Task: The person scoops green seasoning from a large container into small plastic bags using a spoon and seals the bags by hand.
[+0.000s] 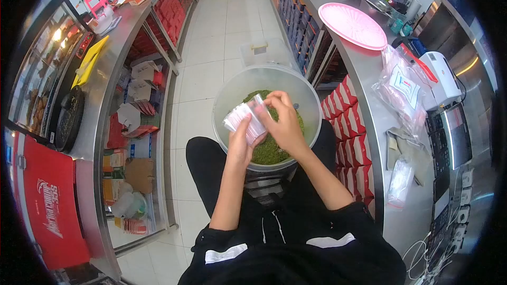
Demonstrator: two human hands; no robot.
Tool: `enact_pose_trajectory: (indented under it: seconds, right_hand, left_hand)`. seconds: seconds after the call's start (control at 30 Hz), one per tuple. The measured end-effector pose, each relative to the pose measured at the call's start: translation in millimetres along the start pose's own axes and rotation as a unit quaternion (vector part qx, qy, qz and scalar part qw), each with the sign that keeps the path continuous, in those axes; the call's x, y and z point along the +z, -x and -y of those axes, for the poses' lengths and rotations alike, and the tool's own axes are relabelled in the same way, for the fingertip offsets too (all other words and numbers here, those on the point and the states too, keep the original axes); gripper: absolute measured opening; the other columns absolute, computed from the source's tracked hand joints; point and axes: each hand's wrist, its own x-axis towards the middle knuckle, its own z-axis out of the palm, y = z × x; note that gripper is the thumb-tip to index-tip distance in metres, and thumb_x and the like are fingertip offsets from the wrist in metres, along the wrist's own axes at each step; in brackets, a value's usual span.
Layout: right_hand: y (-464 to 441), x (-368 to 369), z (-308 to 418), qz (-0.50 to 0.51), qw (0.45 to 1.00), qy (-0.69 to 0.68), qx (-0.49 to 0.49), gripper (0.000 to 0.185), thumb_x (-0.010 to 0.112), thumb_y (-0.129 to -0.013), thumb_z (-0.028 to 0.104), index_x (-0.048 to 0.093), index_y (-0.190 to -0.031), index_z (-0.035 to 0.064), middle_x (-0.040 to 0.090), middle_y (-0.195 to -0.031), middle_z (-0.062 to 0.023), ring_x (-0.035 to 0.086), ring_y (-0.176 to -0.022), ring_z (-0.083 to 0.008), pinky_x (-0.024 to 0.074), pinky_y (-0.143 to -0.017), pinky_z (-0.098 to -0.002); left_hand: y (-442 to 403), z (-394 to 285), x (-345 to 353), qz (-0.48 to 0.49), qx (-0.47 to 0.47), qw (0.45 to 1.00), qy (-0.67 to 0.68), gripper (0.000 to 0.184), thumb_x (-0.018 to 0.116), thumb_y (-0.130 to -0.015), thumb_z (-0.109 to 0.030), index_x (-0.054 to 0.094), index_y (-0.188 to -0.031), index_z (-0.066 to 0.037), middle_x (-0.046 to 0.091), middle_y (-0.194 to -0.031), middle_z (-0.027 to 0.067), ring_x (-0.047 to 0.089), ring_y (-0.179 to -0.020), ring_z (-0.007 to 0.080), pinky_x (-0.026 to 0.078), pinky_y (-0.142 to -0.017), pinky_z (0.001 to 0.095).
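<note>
A stack of small clear plastic bags (241, 117) with pale pink edges is gripped in my left hand (241, 142). My right hand (285, 124) is at the stack's upper right, its fingers bent and closed on the end of a clear bag. Both hands are above a large translucent tub (311, 145) between my knees. Green, finely chopped material (269, 154) lies inside the tub, partly hidden by my hands and forearms.
A clear plastic box (264, 53) sits behind the tub. Steel counters flank me. On the right are a pink lid (353, 25), a bag of plastic packaging (404, 87) and a white printer (442, 76). Red-and-white packs (348, 126) are stacked below. A glass display case (45, 68) stands left.
</note>
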Motion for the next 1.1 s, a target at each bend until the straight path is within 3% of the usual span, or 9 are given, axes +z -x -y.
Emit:
enact_pose_trajectory:
  seconds: [0.3, 0.4, 0.47, 0.5, 0.57, 0.67, 0.9, 1.03, 1.1]
  right_hand:
    - [-10.5, -32.8, 0.3, 0.253, 0.965, -0.024, 0.061, 0.016, 0.061, -0.074, 0.012, 0.063, -0.080, -0.0026, 0.060, -0.064, -0.0125, 0.057, -0.056, -0.0164, 0.0431, -0.055, -0.0281]
    - [-16.2, -47.7, 12.7, 0.158, 0.984, 0.015, 0.085, 0.013, 0.062, -0.074, 0.010, 0.064, -0.078, -0.0029, 0.062, -0.061, -0.0096, 0.057, -0.054, -0.0110, 0.0436, -0.053, -0.0244]
    - [-20.9, -55.6, 15.4, 0.077, 0.989, 0.041, 0.118, 0.011, 0.065, -0.072, 0.008, 0.065, -0.075, -0.0031, 0.062, -0.061, -0.0061, 0.056, -0.054, -0.0058, 0.0429, -0.051, -0.0205]
    - [-20.6, -54.9, 15.3, 0.076, 0.990, 0.042, 0.116, 0.011, 0.065, -0.072, 0.008, 0.065, -0.075, -0.0031, 0.062, -0.061, -0.0061, 0.056, -0.054, -0.0058, 0.0429, -0.051, -0.0205]
    - [-13.8, -48.7, 9.3, 0.104, 0.984, 0.005, 0.141, 0.013, 0.067, -0.070, 0.011, 0.064, -0.071, -0.0010, 0.061, -0.058, -0.0076, 0.057, -0.053, -0.0094, 0.0424, -0.050, -0.0226]
    - [-1.1, -31.6, -8.4, 0.153, 0.967, -0.095, 0.183, 0.013, 0.068, -0.070, 0.011, 0.062, -0.067, 0.0001, 0.060, -0.056, -0.0045, 0.056, -0.053, -0.0076, 0.0416, -0.049, -0.0211]
    - [6.0, -22.2, -8.4, 0.239, 0.924, -0.202, 0.219, 0.013, 0.062, -0.076, 0.010, 0.057, -0.068, 0.0001, 0.059, -0.061, -0.0043, 0.055, -0.053, -0.0083, 0.0394, -0.046, -0.0239]
    - [23.0, 1.7, -4.7, 0.173, 0.985, -0.019, 0.001, 0.022, 0.048, -0.082, 0.014, 0.049, -0.068, -0.0039, 0.052, -0.058, -0.0161, 0.055, -0.054, -0.0207, 0.0395, -0.049, -0.0329]
    - [28.1, 1.3, 1.0, 0.188, 0.981, -0.004, 0.050, 0.026, 0.041, -0.083, 0.016, 0.046, -0.069, -0.0056, 0.046, -0.058, -0.0208, 0.053, -0.055, -0.0272, 0.0394, -0.052, -0.0363]
  left_hand:
    - [-8.8, -5.7, -19.4, -0.015, 0.223, 0.905, -0.363, 0.033, 0.060, -0.076, -0.007, 0.053, -0.107, -0.002, 0.062, -0.091, 0.0079, 0.061, -0.081, 0.0181, 0.048, -0.066, 0.0296]
    - [0.5, -21.4, -8.5, -0.014, 0.151, 0.866, -0.477, 0.029, 0.059, -0.074, -0.008, 0.055, -0.101, 0.000, 0.063, -0.080, 0.0082, 0.061, -0.077, 0.0178, 0.047, -0.065, 0.0291]
    - [-9.5, -12.0, -23.8, -0.094, 0.214, 0.728, -0.645, 0.024, 0.058, -0.076, -0.010, 0.057, -0.097, 0.000, 0.061, -0.071, 0.0075, 0.060, -0.069, 0.0151, 0.046, -0.062, 0.0286]
    - [-9.4, -13.1, -19.2, -0.094, 0.217, 0.728, -0.643, 0.024, 0.058, -0.076, -0.010, 0.057, -0.097, 0.000, 0.061, -0.071, 0.0075, 0.060, -0.069, 0.0151, 0.046, -0.062, 0.0286]
    - [-7.0, -11.8, -8.4, -0.079, 0.138, 0.889, -0.428, 0.018, 0.059, -0.077, -0.013, 0.059, -0.089, 0.000, 0.060, -0.069, 0.0045, 0.057, -0.061, 0.0120, 0.045, -0.057, 0.0272]
    - [5.3, -20.1, 12.7, -0.017, 0.099, 0.931, -0.351, 0.016, 0.061, -0.079, -0.017, 0.060, -0.082, -0.001, 0.058, -0.067, 0.0024, 0.054, -0.057, 0.0086, 0.043, -0.053, 0.0250]
    - [5.2, -18.9, -6.0, -0.015, 0.094, 0.939, -0.332, 0.014, 0.060, -0.080, -0.017, 0.058, -0.078, -0.003, 0.057, -0.066, 0.0002, 0.052, -0.055, 0.0079, 0.041, -0.051, 0.0237]
    - [3.7, -7.6, -5.1, -0.012, 0.252, 0.843, -0.475, 0.015, 0.054, -0.083, -0.015, 0.053, -0.072, -0.006, 0.053, -0.063, -0.0010, 0.048, -0.056, 0.0076, 0.038, -0.049, 0.0234]
    - [0.6, 5.4, -3.8, -0.018, 0.333, 0.800, -0.499, 0.017, 0.051, -0.086, -0.015, 0.051, -0.071, -0.007, 0.050, -0.061, -0.0021, 0.046, -0.055, 0.0074, 0.036, -0.048, 0.0236]
